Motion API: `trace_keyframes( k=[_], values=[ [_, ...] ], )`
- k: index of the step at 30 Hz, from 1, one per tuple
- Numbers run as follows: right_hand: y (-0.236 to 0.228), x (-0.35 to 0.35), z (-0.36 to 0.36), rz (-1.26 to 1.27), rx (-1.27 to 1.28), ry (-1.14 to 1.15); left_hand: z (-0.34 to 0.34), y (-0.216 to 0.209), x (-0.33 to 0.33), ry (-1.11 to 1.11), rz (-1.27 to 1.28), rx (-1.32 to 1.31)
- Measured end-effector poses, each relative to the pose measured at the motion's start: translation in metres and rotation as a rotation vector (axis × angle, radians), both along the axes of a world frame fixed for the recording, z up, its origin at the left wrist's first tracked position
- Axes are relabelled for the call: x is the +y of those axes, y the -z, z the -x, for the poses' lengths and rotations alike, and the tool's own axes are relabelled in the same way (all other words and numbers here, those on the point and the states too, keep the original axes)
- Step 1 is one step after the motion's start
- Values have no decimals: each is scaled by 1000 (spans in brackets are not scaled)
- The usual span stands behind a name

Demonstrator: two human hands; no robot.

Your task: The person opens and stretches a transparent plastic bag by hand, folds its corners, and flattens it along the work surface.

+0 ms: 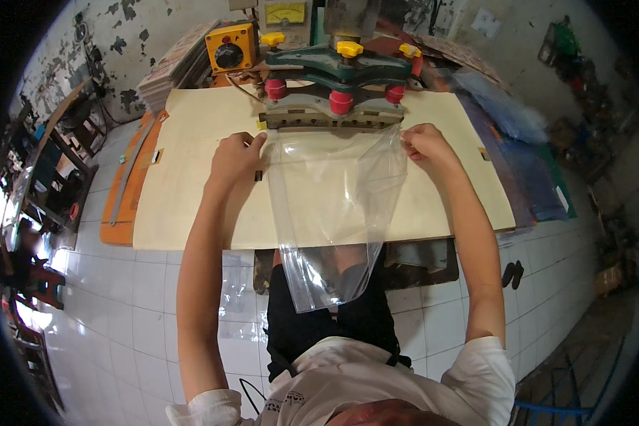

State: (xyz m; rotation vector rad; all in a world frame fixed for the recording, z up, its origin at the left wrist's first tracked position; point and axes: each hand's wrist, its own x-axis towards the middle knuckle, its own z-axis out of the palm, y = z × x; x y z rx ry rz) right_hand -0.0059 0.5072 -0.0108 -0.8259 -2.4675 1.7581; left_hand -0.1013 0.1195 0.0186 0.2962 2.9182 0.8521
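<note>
A clear plastic sheet (326, 188), folded or bag-like, spreads over the cream work board and hangs past its near edge above my lap. My left hand (240, 153) pinches its far left corner, and my right hand (427, 144) pinches the far right corner. The sheet's far edge lies along the front of a dark green press (341, 67), which has yellow knobs on top and red cylinders under its arms. Whether that edge goes in beneath the metal bar (334, 117) of the press, I cannot tell.
A yellow box with a black dial (232, 48) stands behind the cream board (192, 206). Stacked boards (174, 71) rise at the back left. A metal ruler (131, 170) lies on the orange board's left side. Clear and bluish plastic sheets (508, 113) pile up at the right.
</note>
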Motion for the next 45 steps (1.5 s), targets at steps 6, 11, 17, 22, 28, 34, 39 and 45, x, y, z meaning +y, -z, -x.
trace_keyframes(
  k=[6,11,17,22,28,34,39,45],
  values=[
    [5,-21,-1,49,-78,-45,-13,21,11,-38,103,54],
    [2,-4,-5,69,-119,-50,-14,19,21,-5,93,112],
    [-11,2,-20,86,-212,-100,-17,20,30,12,134,131],
    [-17,8,-29,383,-154,-69,-14,15,37,-4,192,164],
    [-29,-8,-43,497,-124,-53,-5,10,32,-41,146,118],
    [-43,-27,-70,513,-58,-65,-1,10,21,-81,-116,-94],
    [-49,-30,-100,492,-23,-76,-7,9,13,-1,-457,-218],
    [-52,-40,-137,512,245,3,-68,-52,13,141,-794,-307]
  ],
)
